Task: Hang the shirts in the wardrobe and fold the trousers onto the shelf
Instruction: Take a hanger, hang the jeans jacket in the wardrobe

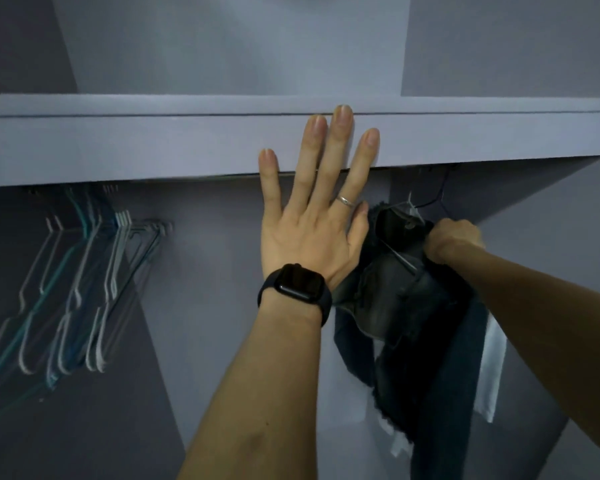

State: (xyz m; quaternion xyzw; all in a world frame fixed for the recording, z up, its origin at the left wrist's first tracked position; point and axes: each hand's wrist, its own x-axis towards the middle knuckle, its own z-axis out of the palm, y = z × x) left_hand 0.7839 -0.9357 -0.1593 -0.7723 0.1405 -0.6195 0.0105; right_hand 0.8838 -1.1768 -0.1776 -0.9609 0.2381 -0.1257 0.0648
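In the head view, the left hand (305, 230) is raised at the middle of the wardrobe, back towards the camera, with its forearm rising from the lower edge. Its fingers are straight and spread wide and hold nothing. The fingertips lie across the front edge of the pale grey flat wardrobe shelf (153, 143); whether they touch it cannot be told. A black square smartwatch (295, 285) sits on that wrist, and a thin silver ring (344, 201) on one finger.

The right hand (454, 240) reaches in from the right edge, below the shelf near its right end. Its fingers are curled tight round the top of a dark grey denim garment with frayed hems (406, 306). The garment hangs down from that grip, just beside the left hand's thumb side and below the shelf's front edge. A strip of blue fabric (465, 358) and a white cloth (492, 368) hang close behind it.

Under the shelf's left end hangs a bunch of thin white and teal wire hangers (84, 271), well apart from both hands.
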